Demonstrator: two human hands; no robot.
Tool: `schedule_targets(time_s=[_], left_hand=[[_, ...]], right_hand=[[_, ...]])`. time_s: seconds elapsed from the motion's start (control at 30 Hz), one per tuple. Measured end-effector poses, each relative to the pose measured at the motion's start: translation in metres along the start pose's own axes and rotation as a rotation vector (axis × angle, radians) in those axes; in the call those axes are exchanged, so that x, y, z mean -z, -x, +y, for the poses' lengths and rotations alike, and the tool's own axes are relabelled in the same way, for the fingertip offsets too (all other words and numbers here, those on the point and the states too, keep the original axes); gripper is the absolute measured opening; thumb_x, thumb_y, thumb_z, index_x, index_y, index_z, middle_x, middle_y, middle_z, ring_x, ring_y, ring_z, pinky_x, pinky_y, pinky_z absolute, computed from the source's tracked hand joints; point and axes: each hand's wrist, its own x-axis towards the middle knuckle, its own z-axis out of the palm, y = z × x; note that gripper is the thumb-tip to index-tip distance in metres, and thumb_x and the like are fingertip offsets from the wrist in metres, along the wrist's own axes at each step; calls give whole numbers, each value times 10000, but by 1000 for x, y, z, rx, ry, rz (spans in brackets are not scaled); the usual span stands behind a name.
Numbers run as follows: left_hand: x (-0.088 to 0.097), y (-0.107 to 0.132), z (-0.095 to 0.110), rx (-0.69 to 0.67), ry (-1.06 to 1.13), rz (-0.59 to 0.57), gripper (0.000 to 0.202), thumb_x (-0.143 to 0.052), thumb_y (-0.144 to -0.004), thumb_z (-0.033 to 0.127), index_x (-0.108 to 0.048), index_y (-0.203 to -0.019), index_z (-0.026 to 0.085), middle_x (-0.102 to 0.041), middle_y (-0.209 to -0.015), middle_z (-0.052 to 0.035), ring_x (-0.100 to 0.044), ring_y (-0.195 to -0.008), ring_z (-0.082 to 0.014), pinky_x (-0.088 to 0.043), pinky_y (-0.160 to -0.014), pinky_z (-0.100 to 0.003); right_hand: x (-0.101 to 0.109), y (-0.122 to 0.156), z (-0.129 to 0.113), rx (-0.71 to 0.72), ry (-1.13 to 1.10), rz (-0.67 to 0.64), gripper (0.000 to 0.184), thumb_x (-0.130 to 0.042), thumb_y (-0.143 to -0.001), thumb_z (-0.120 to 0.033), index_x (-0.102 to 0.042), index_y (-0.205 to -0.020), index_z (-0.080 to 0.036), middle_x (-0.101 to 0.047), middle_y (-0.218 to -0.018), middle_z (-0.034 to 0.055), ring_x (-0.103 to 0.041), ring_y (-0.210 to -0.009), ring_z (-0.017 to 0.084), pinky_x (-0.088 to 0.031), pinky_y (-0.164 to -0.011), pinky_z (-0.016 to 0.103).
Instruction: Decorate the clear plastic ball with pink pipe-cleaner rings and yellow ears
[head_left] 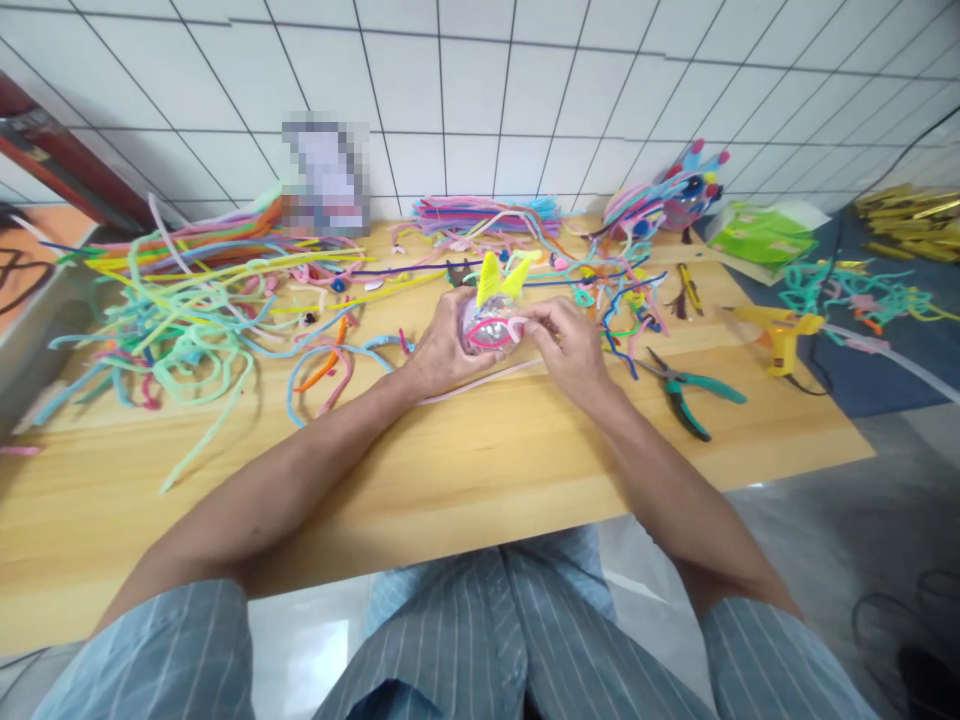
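My left hand (442,347) is wrapped around the side of a clear, shiny plastic ball (493,331) just above the tabletop. Two pointed yellow ears (488,281) of fuzzy pipe cleaner stand up from the ball's top. A bright pink pipe-cleaner loop (480,343) curves across its front. At the ball's right side, my right hand (568,345) has thumb and forefinger pinched on a pale pink pipe-cleaner piece (516,328), partly hidden by the fingertips. Below the hands, a long pale pink pipe cleaner (480,384) lies on the wood.
Tangled pipe cleaners (202,350) cover the table's left side. A pipe-cleaner bundle (487,216) lies by the tiled wall. To the right are teal-handled pliers (694,385), a yellow glue gun (784,340), a yellow cutter knife (690,290) and a decorated ball (686,205).
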Motion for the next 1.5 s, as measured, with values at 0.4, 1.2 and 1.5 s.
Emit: schedule_targets(time_s=[0.4,1.2,1.5], left_hand=[[4,-5,-3,-49,96,-33,862,-870,-820,570,-439,-1472,205,-571,-1450,-165,-616,-1375,-323,-525,-1198,-496],[11,2,42,-342,-79,-29,241,-547,-1130,324,-756,-1112,206,-827,-985,-84,-779,-927,-199,-600,-876,-339],[19,-3,51,-201,-79,-118,347,-463,-1142,355,-730,-988,194,-777,-876,-64,-736,-824,-184,-545,-800,-288]], right_hand=[[3,4,-3,-74,-7,34,123,-657,-1029,-319,-717,-948,-248,-751,-900,7,-661,-798,165,-527,-751,312],[11,11,-24,-34,4,-75,147,-696,-1003,-329,-778,-904,-258,-725,-773,-2,-635,-684,159,-502,-671,307],[47,-2,1,131,422,91,192,-685,-1052,-399,-790,-935,-289,-767,-931,51,-719,-949,261,-539,-934,447]])
